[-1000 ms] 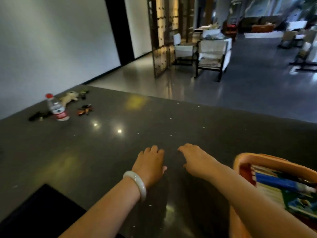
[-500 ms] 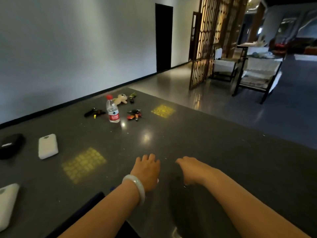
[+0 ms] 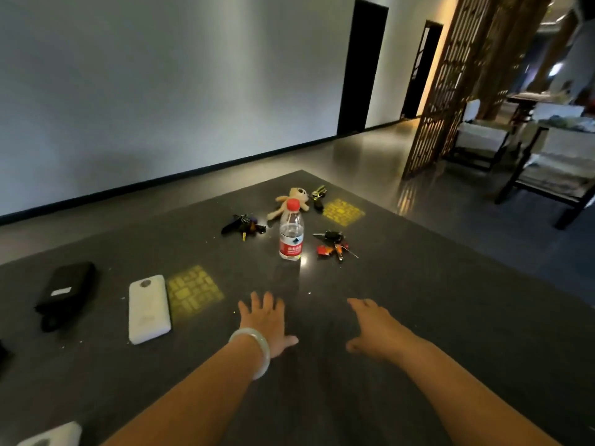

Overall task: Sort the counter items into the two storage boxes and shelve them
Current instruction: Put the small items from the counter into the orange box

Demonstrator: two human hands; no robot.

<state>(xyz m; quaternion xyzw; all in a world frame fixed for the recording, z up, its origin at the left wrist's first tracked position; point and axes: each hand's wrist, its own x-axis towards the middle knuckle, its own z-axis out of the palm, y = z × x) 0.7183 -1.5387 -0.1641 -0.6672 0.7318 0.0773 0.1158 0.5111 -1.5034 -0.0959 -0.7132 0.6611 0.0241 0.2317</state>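
Note:
My left hand (image 3: 265, 320) and my right hand (image 3: 375, 326) reach forward over the dark counter (image 3: 418, 317), fingers spread, holding nothing. Ahead of them stands a clear water bottle (image 3: 291, 231) with a red cap and red label. Behind it lies a beige plush toy (image 3: 289, 201). A bunch of keys with a red tag (image 3: 333, 245) lies right of the bottle, a dark bunch of keys (image 3: 243, 223) left of it, and a small yellow-green key fob (image 3: 318, 192) at the far edge. No storage box is in view.
A white power bank (image 3: 148, 309) and a black pouch (image 3: 67, 291) lie on the counter's left part; another white item (image 3: 53, 434) shows at the bottom left corner. Beyond the counter are a wooden lattice screen (image 3: 450, 85), chairs (image 3: 547, 162) and open floor.
My view has swung left, so the orange box left the frame and the bottle, toy and keys now sit straight ahead and closer. Both hands opened their fingers and stretched forward.

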